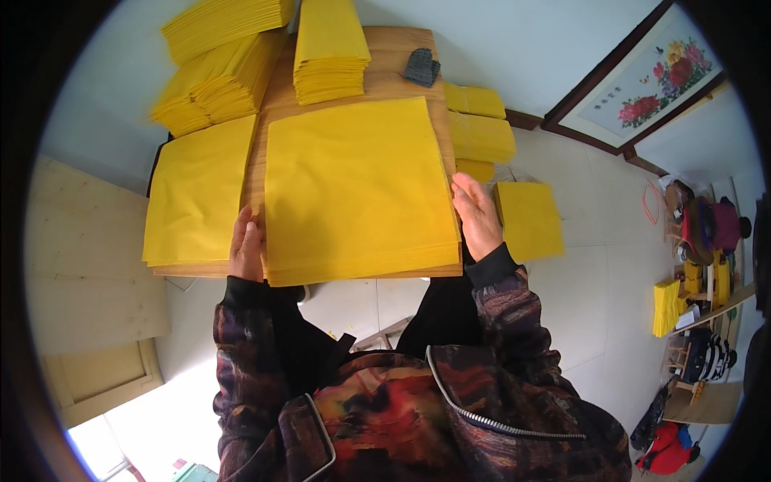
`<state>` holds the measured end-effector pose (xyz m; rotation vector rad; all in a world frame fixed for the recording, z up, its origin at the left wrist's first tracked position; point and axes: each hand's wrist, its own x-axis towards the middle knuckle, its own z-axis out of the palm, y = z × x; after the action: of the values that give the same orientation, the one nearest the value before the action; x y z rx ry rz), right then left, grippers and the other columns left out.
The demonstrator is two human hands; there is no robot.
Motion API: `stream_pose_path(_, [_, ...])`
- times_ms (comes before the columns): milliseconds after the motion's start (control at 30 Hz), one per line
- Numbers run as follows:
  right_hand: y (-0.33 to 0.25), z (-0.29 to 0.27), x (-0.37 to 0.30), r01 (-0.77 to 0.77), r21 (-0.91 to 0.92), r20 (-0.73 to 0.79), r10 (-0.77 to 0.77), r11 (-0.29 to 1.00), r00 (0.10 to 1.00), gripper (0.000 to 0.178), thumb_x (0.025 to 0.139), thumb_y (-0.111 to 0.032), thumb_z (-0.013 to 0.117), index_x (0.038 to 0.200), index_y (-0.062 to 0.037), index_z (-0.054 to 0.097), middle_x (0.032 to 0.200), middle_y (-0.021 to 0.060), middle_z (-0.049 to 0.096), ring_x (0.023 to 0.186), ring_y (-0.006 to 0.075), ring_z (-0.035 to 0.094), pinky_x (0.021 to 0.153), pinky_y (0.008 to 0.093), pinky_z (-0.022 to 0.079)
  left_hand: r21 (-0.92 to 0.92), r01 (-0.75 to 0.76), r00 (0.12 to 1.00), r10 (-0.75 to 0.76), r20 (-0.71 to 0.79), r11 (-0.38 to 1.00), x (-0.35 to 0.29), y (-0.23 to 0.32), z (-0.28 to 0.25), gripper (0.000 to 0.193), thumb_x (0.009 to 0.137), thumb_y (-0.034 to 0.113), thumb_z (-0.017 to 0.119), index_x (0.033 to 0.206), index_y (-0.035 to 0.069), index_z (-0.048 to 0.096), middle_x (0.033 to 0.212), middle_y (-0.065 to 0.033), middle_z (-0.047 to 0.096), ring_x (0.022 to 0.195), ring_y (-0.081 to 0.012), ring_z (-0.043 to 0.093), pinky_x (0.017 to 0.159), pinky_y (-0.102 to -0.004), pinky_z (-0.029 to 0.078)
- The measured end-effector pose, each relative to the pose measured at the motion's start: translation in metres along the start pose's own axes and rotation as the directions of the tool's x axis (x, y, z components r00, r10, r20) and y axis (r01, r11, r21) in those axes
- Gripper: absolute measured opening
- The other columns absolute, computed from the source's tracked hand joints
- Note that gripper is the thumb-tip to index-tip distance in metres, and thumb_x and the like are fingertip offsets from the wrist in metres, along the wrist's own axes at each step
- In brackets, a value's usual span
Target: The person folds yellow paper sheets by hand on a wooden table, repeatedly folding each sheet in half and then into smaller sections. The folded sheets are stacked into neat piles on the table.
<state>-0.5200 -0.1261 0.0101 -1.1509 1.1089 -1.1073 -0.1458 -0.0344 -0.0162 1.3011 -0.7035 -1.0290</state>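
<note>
A flat stack of yellow cloth-like sheets (357, 189) lies in front of me on a wooden table (401, 42). My left hand (247, 245) is at its lower left edge, fingers stretched out; whether it touches the sheets I cannot tell. On the other side, my right hand (479, 217) is upright beside the right edge with its fingers extended. Neither hand grips anything. Left of the stack lies another pile of yellow sheets (197, 197), close to my left hand.
Folded yellow bundles (210, 84) are heaped at the back left, with a tall yellow pile (331, 56) beside them. A dark grey cloth (422, 67) rests at the far right corner. Right of the table are tied yellow bundles (482, 136) and a lower yellow stack (530, 218).
</note>
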Motion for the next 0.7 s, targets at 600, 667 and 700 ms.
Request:
stream_pose_path(600, [0.005, -0.001, -0.012, -0.012, -0.086, 0.002, 0.012, 0.996, 1.000, 0.055, 0.098, -0.023, 0.050, 0.140, 0.0082, 0.031, 0.144, 0.0242, 0.036, 0.135, 0.0284, 0.036, 0.110, 0.0357, 0.030, 0.013, 0.011, 1.000, -0.011, -0.001, 1.000, -0.002, 0.003, 0.003, 0.055, 0.101, 0.031, 0.041, 0.145, 0.001, 0.027, 0.148, -0.0178, 0.031, 0.135, -0.0283, 0.035, 0.110, -0.0373, 0.029])
stream_pose_path(667, [0.014, -0.006, -0.008, 0.015, -0.138, -0.008, -0.016, 0.990, 1.000, 0.052, 0.098, -0.021, 0.051, 0.138, 0.0072, 0.034, 0.142, 0.0220, 0.040, 0.132, 0.0269, 0.039, 0.109, 0.0351, 0.030, 0.005, 0.075, 0.997, -0.075, 0.005, 0.997, 0.001, -0.005, -0.001, 0.054, 0.100, 0.028, 0.043, 0.144, 0.000, 0.028, 0.145, -0.0179, 0.036, 0.128, -0.0266, 0.042, 0.105, -0.0357, 0.035])
stream_pose_path(700, [0.018, -0.010, -0.006, 0.039, -0.173, 0.008, -0.038, 0.984, 0.999, 0.049, 0.098, -0.018, 0.051, 0.137, 0.0069, 0.036, 0.140, 0.0203, 0.042, 0.131, 0.0257, 0.040, 0.110, 0.0345, 0.030, -0.001, 0.073, 0.997, -0.073, 0.010, 0.997, 0.002, -0.006, -0.006, 0.053, 0.100, 0.026, 0.044, 0.143, 0.000, 0.029, 0.144, -0.0179, 0.039, 0.125, -0.0258, 0.045, 0.102, -0.0350, 0.038])
